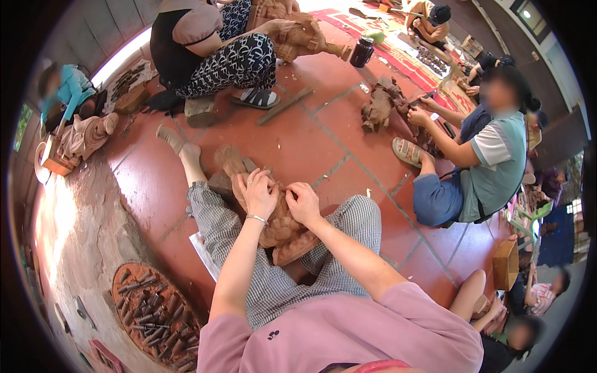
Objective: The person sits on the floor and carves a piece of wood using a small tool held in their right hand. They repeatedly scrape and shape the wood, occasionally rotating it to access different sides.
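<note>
A brown wooden carving (281, 231) with a rounded, figured surface lies tilted between my legs, its far end on a dark block (221, 184). My left hand (260, 195), with a ring and a bracelet, is curled over the carving's upper part, fingers bent against the wood. Close beside it, my right hand (303, 204) presses curled fingers to the carving's right side. Whatever may be pinched in those right fingertips is too small to make out.
A round tray of chisels (155, 314) stands at the lower left on a stone slab (81, 230). Ahead, a person steadies a large carving (292, 34) near a dark jar (362, 51). At right, another person (491, 149) works a brown piece. A wooden strip (286, 105) lies on the tiles.
</note>
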Demonstrator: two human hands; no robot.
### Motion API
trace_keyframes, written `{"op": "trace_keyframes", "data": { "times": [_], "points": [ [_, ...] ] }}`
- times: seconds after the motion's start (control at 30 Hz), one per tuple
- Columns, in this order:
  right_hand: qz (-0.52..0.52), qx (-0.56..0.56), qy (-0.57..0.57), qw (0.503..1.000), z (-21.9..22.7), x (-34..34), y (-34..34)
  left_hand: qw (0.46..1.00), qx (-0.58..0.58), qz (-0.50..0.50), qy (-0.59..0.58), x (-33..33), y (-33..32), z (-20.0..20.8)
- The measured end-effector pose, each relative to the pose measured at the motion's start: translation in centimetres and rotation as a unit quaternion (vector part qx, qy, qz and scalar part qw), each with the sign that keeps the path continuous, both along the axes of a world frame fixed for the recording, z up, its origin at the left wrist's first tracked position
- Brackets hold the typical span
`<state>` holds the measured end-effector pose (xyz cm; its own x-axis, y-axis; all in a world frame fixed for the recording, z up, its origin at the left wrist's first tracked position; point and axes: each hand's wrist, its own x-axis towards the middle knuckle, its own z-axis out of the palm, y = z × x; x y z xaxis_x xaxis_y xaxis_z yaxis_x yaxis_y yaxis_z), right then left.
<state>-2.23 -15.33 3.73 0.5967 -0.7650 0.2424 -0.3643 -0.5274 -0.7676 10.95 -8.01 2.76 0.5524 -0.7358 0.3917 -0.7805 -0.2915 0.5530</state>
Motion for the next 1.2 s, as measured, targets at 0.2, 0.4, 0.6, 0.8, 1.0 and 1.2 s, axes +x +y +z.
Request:
{"op": "trace_keyframes", "data": {
  "times": [0.2,0.4,0.6,0.8,1.0,1.2],
  "points": [
    [-0.003,-0.002,0.014,1.0,0.0,-0.4,-0.2,0.999,0.024,0.007,0.037,-1.3,1.4,0.1],
    [0.003,-0.005,0.015,1.0,-0.3,0.0,0.0,0.993,0.063,0.1,0.03,-1.1,-1.0,-0.7],
    [-0.004,-0.008,0.005,1.0,-0.2,-0.4,-0.4,0.998,0.011,0.058,0.038,-1.9,0.1,-0.6],
    [0.008,-0.038,-0.024,0.999,-1.1,0.2,0.0,0.992,0.044,0.113,0.029,-0.4,-1.4,-1.5],
    [0.011,-0.028,-0.031,0.999,-1.0,-0.1,-0.6,0.991,-0.127,0.002,0.036,1.1,4.8,0.1],
    [0.016,0.002,0.009,1.0,-0.2,-0.3,-0.1,0.957,-0.145,0.135,0.213,2.5,10.5,-3.1]
  ]
}}
